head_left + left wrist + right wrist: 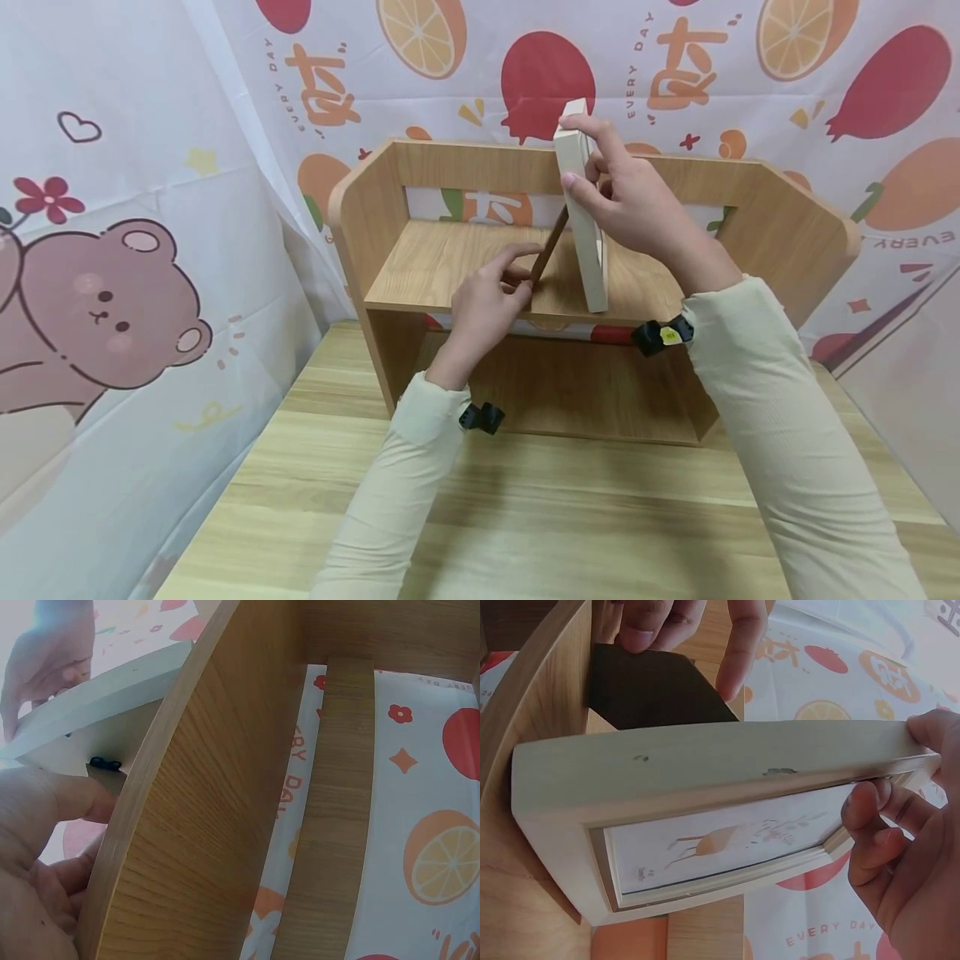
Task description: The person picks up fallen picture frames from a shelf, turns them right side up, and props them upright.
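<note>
A cream picture frame (588, 258) stands nearly upright on the upper board of a wooden shelf unit (435, 258), edge-on to the head view. My right hand (637, 196) grips its upper part, thumb on the side edge and fingers at the top. Behind the frame a brown easel leg (551, 242) is swung out, and my left hand (491, 296) pinches it near its lower end. A black hinge (105, 763) joins leg and back in the left wrist view. The right wrist view shows an animal picture (720, 840) inside the frame.
The two-level shelf unit stands on a wood-grain table (570, 517), against a fruit-patterned curtain (480, 50). Its lower board (570, 383) lies beneath the hands. A bear-print curtain (112, 300) hangs at the left.
</note>
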### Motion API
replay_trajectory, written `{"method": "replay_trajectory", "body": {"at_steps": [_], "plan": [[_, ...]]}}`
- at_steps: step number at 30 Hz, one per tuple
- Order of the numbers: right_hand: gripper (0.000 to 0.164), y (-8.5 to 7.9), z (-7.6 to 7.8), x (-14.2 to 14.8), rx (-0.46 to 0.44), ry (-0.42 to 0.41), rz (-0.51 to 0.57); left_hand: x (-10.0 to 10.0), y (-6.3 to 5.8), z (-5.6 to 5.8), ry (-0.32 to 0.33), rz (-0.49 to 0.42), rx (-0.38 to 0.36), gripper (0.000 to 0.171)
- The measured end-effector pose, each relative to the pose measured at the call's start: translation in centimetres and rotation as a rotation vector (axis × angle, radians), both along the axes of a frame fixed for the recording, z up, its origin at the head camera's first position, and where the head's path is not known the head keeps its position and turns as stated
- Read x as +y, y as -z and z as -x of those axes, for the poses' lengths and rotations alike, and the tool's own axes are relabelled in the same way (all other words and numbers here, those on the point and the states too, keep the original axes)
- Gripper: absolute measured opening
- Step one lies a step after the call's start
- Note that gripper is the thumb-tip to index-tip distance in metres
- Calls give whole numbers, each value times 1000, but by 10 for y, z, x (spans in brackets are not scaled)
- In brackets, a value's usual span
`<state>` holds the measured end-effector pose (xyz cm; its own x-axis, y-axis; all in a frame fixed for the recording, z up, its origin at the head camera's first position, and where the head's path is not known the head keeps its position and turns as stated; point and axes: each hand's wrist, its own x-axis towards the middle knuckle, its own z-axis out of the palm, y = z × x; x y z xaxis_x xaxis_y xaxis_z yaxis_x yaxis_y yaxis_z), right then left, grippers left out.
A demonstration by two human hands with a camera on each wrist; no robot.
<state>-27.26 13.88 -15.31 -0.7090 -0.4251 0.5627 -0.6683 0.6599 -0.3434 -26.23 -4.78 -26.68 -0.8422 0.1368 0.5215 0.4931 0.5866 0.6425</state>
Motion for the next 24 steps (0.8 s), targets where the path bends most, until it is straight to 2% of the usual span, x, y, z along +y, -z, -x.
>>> {"method": "replay_trajectory", "body": {"at_steps": [7, 16, 24], "plan": [[52, -2, 0, -1, -8, -14, -30, -1, -2, 1, 9, -32, -45, 40], [53, -2, 1, -4, -21, -14, 16, -3, -8, 3, 23, -81, -130, 39], [53, -3, 1, -9, -22, 15, 27, -5, -10, 4, 16, -99, -139, 39]]}}
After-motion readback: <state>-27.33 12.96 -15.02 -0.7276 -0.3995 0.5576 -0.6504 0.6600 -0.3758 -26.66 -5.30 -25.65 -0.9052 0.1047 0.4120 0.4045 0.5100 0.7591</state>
